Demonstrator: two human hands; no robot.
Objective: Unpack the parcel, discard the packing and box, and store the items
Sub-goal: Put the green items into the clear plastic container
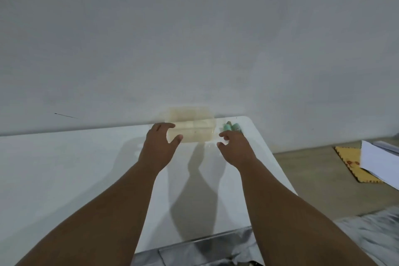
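Note:
A clear, yellowish plastic box (194,129) stands at the far edge of the white table (64,168), against the wall. My left hand (159,144) is at its left side, fingers spread, with the thumb near the box's front. My right hand (235,147) is just right of the box, fingers apart and holding nothing. Two or three small mint-green rolls (231,126) lie behind my right hand near the table's far right corner. A silver foil packing bag (205,250) lies at the table's near edge.
A grey wall rises straight behind the table. On the wooden floor at the right lie a yellow mat (354,164) and white sheets (380,162). More silver foil (373,229) shows at the lower right.

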